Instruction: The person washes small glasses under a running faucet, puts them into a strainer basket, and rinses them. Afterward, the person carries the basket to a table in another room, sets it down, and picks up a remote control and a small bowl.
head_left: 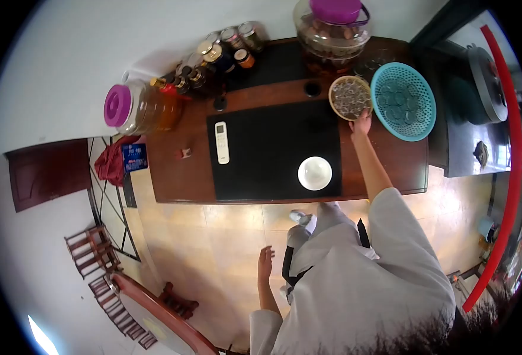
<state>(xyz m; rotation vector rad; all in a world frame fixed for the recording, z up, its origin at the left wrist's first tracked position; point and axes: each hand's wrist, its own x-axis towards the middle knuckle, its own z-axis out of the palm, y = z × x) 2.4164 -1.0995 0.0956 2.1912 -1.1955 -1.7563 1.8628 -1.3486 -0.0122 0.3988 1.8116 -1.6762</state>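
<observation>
My right hand (361, 123) is at the near rim of a small round tan basket (333, 107), its fingers closed on the edge. Small clear glass-like pieces fill the basket. Right beside it stands a larger turquoise plastic colander (431, 121) with round clear glasses inside. A white bowl (315, 173) rests near the desk's front edge, apart from both hands. My left hand (265, 258) hangs low beside my body over the floor, fingers loosely apart and holding nothing.
On the dark wooden desk (181, 183) lie a black mat (272, 142) and a white remote control (222, 142). Big purple-lidded jars (132, 109), bottles and cans line the back. A dark cabinet (450, 142) adjoins at right; a round table (160, 310) stands behind left.
</observation>
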